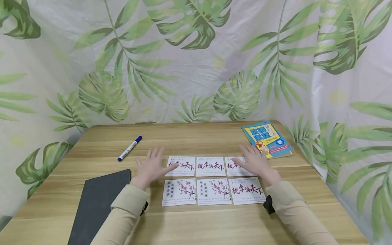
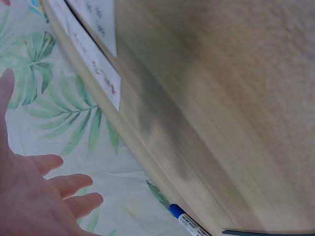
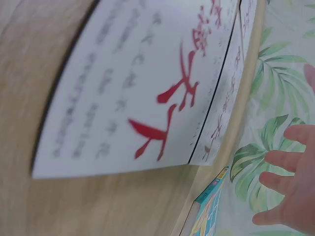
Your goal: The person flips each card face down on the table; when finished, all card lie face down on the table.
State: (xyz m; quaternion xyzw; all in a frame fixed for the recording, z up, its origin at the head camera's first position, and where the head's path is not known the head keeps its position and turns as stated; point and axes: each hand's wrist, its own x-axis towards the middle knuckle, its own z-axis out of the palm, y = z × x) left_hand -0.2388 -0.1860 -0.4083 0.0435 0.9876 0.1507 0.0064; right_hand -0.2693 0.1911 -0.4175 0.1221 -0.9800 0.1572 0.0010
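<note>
Several white cards (image 1: 211, 166) with red characters and blossom prints lie in two rows on the wooden table (image 1: 196, 221). My left hand (image 1: 151, 166) hovers flat with spread fingers, its thumb over the top-left card (image 1: 181, 166). My right hand (image 1: 254, 161) is spread flat over the top-right card (image 1: 237, 166). Neither hand holds anything. The left wrist view shows straight fingers (image 2: 69, 184) beside the table. In the right wrist view a card (image 3: 147, 88) fills the frame, with fingers (image 3: 285, 182) at the right.
A blue-capped marker (image 1: 130, 148) lies left of the cards, also in the left wrist view (image 2: 189, 223). A dark notebook (image 1: 98, 204) sits at the front left. A colourful booklet (image 1: 267, 139) lies at the back right. Leaf-print cloth (image 1: 196, 61) surrounds the table.
</note>
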